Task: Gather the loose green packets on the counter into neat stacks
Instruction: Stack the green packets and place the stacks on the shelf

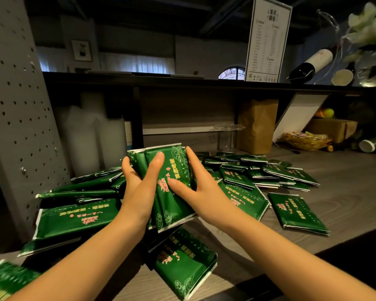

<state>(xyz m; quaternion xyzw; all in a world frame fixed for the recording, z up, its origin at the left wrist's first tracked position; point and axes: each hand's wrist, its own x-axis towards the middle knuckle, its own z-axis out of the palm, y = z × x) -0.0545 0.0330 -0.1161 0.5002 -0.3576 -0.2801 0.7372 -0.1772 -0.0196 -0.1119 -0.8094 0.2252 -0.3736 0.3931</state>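
Observation:
A bundle of green packets (172,170) with red and yellow print is held above the counter between both hands. My left hand (137,187) grips its left side, thumb across the front. My right hand (195,187) clasps the right side, thumb on the front face and fingers along the far edge. Many loose green packets lie scattered on the wooden counter (345,205): a pile at the left (78,218), one in front (182,263), several at the back right (258,170) and a single one (295,211) at the right.
A grey perforated panel (15,118) stands at the left. Behind the packets are a brown paper bag (256,127), a clear glass stand (226,135), a snack basket (306,140) and a tipped cup (370,145). A dark shelf (182,81) carries a menu card (267,40).

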